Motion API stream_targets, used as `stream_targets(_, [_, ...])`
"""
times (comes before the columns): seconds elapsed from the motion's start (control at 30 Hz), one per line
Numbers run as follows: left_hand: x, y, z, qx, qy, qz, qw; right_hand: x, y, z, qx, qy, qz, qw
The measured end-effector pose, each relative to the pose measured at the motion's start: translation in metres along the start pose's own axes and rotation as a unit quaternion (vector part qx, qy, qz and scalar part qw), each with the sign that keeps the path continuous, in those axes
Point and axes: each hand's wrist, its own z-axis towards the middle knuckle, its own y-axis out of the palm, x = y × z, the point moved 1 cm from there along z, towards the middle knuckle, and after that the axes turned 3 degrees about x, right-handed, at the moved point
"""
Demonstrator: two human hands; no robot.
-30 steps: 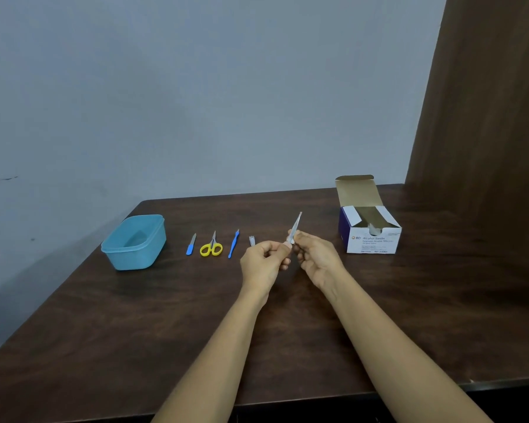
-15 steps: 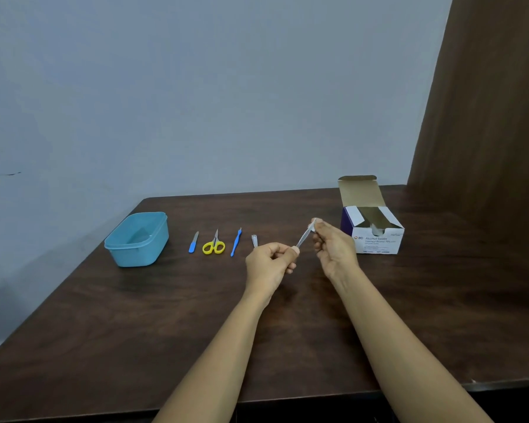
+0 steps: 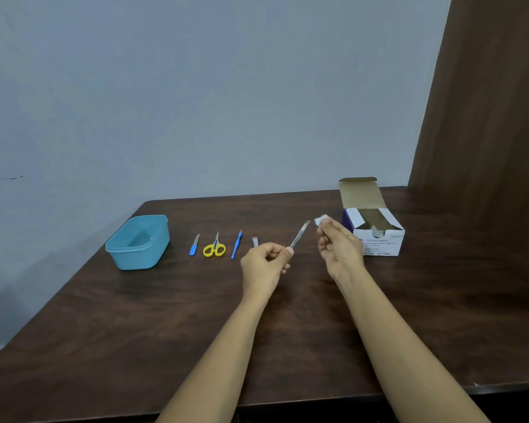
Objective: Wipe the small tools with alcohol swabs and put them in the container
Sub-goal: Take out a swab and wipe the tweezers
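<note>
The left hand (image 3: 264, 264) pinches the tool (image 3: 300, 235) by its near end, its tip tilted toward the right hand (image 3: 339, 250). That hand pinches the swab (image 3: 320, 220) just off the tip. Best to wrap the shaft and draw outward. The container (image 3: 138, 242) sits far left on the bench (image 3: 135, 331), past the other tools (image 3: 216, 243), so carry high. The box (image 3: 376, 239) stands near the right hand.

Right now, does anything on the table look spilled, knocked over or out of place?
Nothing stands out. The container sits upright, the scissors and three other small tools lie in a row, and the swab box stands open.
</note>
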Motion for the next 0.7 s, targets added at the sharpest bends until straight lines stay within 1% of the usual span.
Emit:
stream_targets(0.13, [0.0005, -0.0001, -0.0008, -0.004, 0.011, 0.013, 1.000, -0.0001, 0.0012, -0.0021, -0.010, 0.019, 0.007, 1.000])
stream_targets(0.43, [0.0017, -0.0007, -0.0018, -0.007, 0.010, 0.017, 1.000, 0.0002, 0.0032, -0.0045, -0.033, 0.020, -0.037, 0.999])
stream_targets(0.7, [0.0013, -0.0010, -0.0019, -0.008, 0.010, 0.020, 1.000, -0.0017, 0.0003, -0.0026, -0.005, 0.009, -0.009, 1.000])
